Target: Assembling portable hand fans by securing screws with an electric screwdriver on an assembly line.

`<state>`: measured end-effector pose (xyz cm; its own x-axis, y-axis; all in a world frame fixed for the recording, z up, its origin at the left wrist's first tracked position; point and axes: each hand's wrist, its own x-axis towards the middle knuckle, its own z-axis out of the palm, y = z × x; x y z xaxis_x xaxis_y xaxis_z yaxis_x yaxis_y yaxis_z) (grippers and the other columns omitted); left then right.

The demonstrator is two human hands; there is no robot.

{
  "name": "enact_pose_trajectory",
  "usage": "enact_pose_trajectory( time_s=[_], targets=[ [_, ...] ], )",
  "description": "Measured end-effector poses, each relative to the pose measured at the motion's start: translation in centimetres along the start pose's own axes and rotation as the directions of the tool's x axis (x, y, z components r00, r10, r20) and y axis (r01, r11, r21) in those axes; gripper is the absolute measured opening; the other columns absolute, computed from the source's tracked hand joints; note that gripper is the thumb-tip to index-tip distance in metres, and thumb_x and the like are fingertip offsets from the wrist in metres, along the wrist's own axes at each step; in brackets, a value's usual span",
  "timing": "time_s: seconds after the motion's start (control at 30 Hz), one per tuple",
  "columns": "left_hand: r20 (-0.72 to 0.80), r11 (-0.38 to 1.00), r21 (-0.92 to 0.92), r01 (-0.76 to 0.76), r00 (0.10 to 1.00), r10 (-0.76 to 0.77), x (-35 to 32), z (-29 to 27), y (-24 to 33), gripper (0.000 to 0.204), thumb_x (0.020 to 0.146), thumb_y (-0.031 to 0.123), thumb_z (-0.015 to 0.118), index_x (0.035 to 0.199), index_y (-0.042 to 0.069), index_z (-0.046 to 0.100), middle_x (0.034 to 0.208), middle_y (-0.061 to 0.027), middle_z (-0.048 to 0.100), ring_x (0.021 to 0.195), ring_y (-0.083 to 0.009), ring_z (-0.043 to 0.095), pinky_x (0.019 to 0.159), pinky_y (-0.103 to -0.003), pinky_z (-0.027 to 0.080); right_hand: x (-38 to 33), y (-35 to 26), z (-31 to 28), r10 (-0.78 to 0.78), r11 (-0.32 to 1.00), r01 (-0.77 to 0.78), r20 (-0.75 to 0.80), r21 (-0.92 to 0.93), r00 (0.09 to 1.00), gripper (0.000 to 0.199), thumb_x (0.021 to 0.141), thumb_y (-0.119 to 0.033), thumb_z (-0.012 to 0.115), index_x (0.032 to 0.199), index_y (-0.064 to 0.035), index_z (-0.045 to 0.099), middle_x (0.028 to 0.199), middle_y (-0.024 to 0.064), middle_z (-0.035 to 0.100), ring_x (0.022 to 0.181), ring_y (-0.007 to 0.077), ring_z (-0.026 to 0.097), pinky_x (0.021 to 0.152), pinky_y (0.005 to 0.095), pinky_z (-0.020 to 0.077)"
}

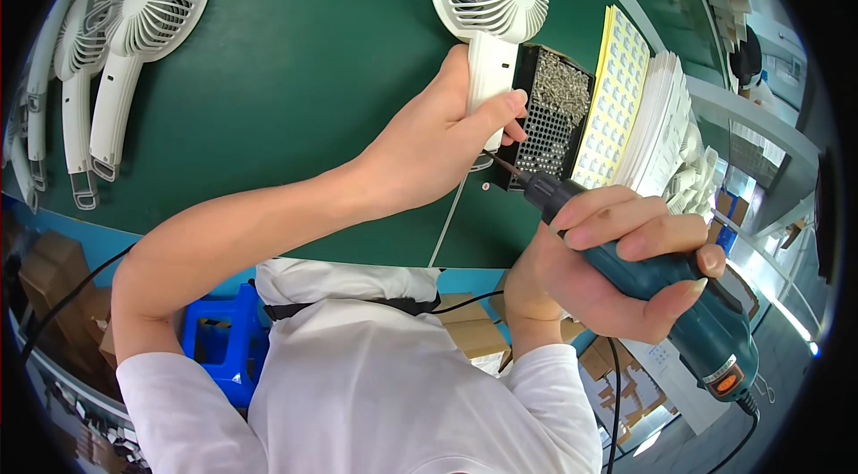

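Gripping the white plastic handheld fan [490, 18] by its handle, your left hand [429, 148] is wrapped shut around it, thumb laid along the side, holding the fan flat on the dark green work mat [313, 72] with its round grille head pointing away from you. Your right hand [617, 260] is clenched around the teal corded electric screwdriver [679, 304], whose thin bit [506, 167] angles in toward the lower end of the handle, just beside your left fingertips.

Watch that bit: it comes in at a slant, so in my judgement it could skate off the screw head and scar the white plastic or nick your thumb. A slack left grip would let the fan twist under the driver's torque. The cord trailing under your right wrist could also tug the tool off line.

Just behind the fan handle sits a black perforated tray of small silver screws [554, 108], close enough to be knocked. Beside it lie a yellow sheet of small pads [617, 90] and a stack of white sheets [661, 125]. The fan itself looks clean and whole, slotted grille intact. More white fans [134, 36] lie at the far left of the mat.
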<state>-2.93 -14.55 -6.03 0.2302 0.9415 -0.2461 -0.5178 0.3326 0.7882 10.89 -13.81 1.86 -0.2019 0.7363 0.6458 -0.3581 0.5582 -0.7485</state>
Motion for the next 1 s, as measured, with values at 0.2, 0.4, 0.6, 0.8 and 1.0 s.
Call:
enact_pose_trajectory(
  time_s=[0.2,0.4,0.6,0.8,1.0],
  targets=[
    [-0.012,0.999,-0.021,-0.045,0.999,0.045,-0.2,0.0,-0.2,0.030,0.101,0.023,0.051,0.119,0.000,0.042,0.103,-0.0062,0.059,0.093,-0.0130,0.062,0.083,-0.028,0.051,-0.2,0.3,1.2,0.042,0.991,-0.052,-0.086,-0.123,0.995,0.032,0.098,-0.034,0.038,0.113,-0.0070,0.045,0.073,0.0086,0.048,0.040,0.0206,0.046,0.034,0.0351,0.0430],
    [-0.008,1.000,-0.003,0.021,1.000,-0.021,-0.3,-0.5,-0.3,0.030,0.101,0.022,0.050,0.120,0.000,0.041,0.102,-0.0059,0.058,0.093,-0.0125,0.062,0.081,-0.028,0.052,-0.1,0.4,1.6,0.044,0.995,-0.055,-0.123,-0.083,0.991,0.032,0.099,-0.035,0.038,0.113,-0.0075,0.047,0.072,0.0084,0.048,0.041,0.0198,0.046,0.033,0.0347,0.0423],
    [-0.067,0.978,0.207,-0.018,0.997,0.032,0.7,-0.3,2.0,0.048,0.097,0.025,0.055,0.124,-0.008,0.033,0.103,-0.0181,0.062,0.081,-0.0197,0.068,0.069,-0.033,0.055,2.8,-1.5,-0.6,0.040,0.997,-0.062,-0.363,-0.049,0.931,0.028,0.099,-0.034,0.040,0.111,-0.0086,0.047,0.069,0.0061,0.047,0.039,0.0181,0.043,0.031,0.0316,0.0393],
    [-0.088,0.021,0.996,0.085,0.957,0.275,-0.8,-4.2,7.3,0.042,0.090,0.042,0.063,0.084,0.002,0.052,0.067,-0.0185,0.064,0.064,-0.0382,0.063,0.059,-0.046,0.049,6.0,-1.0,-3.3,0.286,0.878,-0.426,-0.477,-0.216,0.831,0.020,0.096,-0.015,0.050,0.109,-0.0007,0.043,0.063,0.0069,0.049,0.037,0.0169,0.047,0.035,0.0309,0.0409],
    [0.141,-0.038,0.988,-0.150,0.774,0.618,-3.2,1.6,12.7,0.029,0.084,0.025,0.073,0.093,0.003,0.057,0.072,-0.0111,0.062,0.066,-0.0253,0.061,0.059,-0.037,0.047,5.9,-2.9,-6.2,0.401,0.829,-0.525,-0.452,-0.191,0.797,0.015,0.091,-0.012,0.058,0.095,-0.0004,0.050,0.063,0.0079,0.051,0.038,0.0153,0.050,0.036,0.0276,0.0406]
  ],
)
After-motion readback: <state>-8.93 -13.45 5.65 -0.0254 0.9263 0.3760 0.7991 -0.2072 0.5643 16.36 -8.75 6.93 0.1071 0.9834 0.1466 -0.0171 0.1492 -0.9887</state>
